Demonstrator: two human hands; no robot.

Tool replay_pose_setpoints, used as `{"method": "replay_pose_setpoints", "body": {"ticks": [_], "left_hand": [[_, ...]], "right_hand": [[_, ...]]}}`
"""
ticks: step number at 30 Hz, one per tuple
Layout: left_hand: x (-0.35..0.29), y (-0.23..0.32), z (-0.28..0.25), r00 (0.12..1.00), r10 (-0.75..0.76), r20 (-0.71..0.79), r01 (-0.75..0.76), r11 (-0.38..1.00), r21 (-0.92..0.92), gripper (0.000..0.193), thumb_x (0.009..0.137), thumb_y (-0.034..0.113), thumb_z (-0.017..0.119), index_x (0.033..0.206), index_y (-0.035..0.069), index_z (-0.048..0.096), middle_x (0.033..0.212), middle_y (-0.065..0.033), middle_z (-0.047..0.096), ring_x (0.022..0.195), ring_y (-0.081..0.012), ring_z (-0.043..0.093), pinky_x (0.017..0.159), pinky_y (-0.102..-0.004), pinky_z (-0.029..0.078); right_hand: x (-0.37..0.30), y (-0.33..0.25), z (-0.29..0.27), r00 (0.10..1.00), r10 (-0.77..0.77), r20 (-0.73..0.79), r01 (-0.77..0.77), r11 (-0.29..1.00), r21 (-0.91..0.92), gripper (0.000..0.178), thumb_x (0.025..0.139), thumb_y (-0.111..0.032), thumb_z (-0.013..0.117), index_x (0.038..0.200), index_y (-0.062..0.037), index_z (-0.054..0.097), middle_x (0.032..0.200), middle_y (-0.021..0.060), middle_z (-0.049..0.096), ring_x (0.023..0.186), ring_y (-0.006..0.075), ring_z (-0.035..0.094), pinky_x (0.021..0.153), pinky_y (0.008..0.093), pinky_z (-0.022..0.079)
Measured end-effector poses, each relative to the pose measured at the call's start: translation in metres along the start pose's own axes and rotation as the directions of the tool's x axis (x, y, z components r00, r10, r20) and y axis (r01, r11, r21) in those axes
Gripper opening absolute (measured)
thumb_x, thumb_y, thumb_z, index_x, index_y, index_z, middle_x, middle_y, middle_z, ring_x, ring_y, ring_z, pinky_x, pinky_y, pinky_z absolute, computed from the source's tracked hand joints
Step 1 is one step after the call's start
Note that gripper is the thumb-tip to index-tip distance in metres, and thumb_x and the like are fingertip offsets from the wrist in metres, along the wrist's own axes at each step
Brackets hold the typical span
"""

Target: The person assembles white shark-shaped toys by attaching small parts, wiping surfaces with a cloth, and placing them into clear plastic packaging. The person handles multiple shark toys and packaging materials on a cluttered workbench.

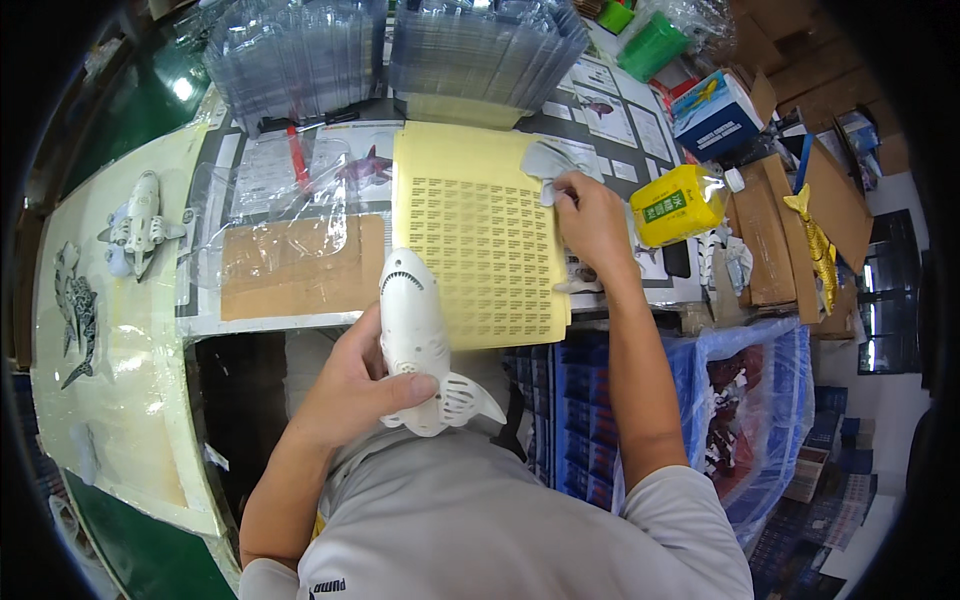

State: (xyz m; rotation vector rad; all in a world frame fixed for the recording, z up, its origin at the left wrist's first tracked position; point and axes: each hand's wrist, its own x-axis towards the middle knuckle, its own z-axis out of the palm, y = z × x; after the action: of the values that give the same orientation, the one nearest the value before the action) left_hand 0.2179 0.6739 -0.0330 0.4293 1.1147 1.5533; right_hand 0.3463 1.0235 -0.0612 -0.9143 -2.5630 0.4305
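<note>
A white toy shark (416, 320), its underside with a toothed mouth facing up, stands nose away from me in my left hand (350, 385). The thumb lies across its tail end and the fingers wrap around its side. My right hand (590, 225) is closed in a pinch on a crumpled grey cloth (545, 165) by the far right corner of the label sheets. Beneath both lies a stack of yellow label sheets (480, 250) with rows of small printed stickers, its near edge overhanging the table.
Stacks of clear plastic trays (480, 60) stand at the back. A yellow bottle (680, 205) lies right of my right hand. Cardboard (290, 265) and a red pen-like tool (298, 158) are on the left. Toy parts (140, 230) rest on the left table; a plastic-lined bin (770, 400) sits lower right.
</note>
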Motion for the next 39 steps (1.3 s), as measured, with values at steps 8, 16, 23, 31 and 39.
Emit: {"method": "replay_pose_setpoints", "body": {"ticks": [8,16,23,31,39], "left_hand": [[0.020,0.009,0.012,0.995,-0.095,-0.014,0.095,0.994,0.045,0.071,0.094,0.007,0.080,0.152,-0.003,0.040,0.132,-0.0150,0.067,0.115,-0.0187,0.070,0.094,-0.0343,0.060],[0.018,0.006,0.011,0.991,-0.122,-0.048,0.123,0.992,0.031,0.072,0.094,0.006,0.080,0.152,-0.004,0.039,0.133,-0.0156,0.066,0.118,-0.0214,0.070,0.097,-0.0369,0.061],[0.015,0.005,0.009,0.992,-0.122,-0.029,0.122,0.993,0.005,0.075,0.093,0.007,0.081,0.153,-0.004,0.038,0.135,-0.0160,0.063,0.121,-0.0223,0.068,0.100,-0.0380,0.059],[0.025,0.002,0.017,0.998,-0.043,0.034,0.044,0.998,-0.033,0.074,0.093,0.007,0.082,0.151,-0.006,0.039,0.134,-0.0168,0.064,0.120,-0.0224,0.068,0.100,-0.0376,0.059],[0.034,0.003,0.018,1.000,-0.007,0.015,0.007,0.999,0.047,0.070,0.094,0.010,0.082,0.148,-0.007,0.039,0.134,-0.0177,0.064,0.121,-0.0216,0.067,0.100,-0.0370,0.058]], "right_hand": [[0.004,0.022,-0.024,0.985,-0.086,-0.147,0.057,0.979,-0.195,0.026,0.095,-0.013,0.066,0.117,-0.0013,0.073,0.110,0.0219,0.073,0.105,0.0430,0.068,0.093,0.0495,0.053],[0.022,0.001,0.009,0.992,-0.128,-0.011,0.127,0.991,-0.038,0.027,0.099,-0.017,0.062,0.118,-0.0015,0.074,0.105,0.0224,0.071,0.101,0.0442,0.068,0.091,0.0494,0.054],[0.019,-0.004,-0.012,0.999,-0.036,-0.007,0.036,0.999,0.036,0.025,0.096,-0.014,0.065,0.112,0.0017,0.076,0.105,0.0229,0.075,0.097,0.0408,0.071,0.088,0.0459,0.056],[-0.008,-0.016,0.001,0.999,-0.013,0.044,0.008,0.995,0.104,0.023,0.093,-0.015,0.072,0.106,0.0035,0.078,0.102,0.0199,0.078,0.090,0.0333,0.075,0.083,0.0388,0.058],[-0.006,-0.011,0.007,0.998,-0.053,0.019,0.050,0.991,0.124,0.016,0.091,-0.011,0.071,0.099,0.0006,0.079,0.095,0.0211,0.074,0.090,0.0399,0.072,0.083,0.0457,0.056]]}}
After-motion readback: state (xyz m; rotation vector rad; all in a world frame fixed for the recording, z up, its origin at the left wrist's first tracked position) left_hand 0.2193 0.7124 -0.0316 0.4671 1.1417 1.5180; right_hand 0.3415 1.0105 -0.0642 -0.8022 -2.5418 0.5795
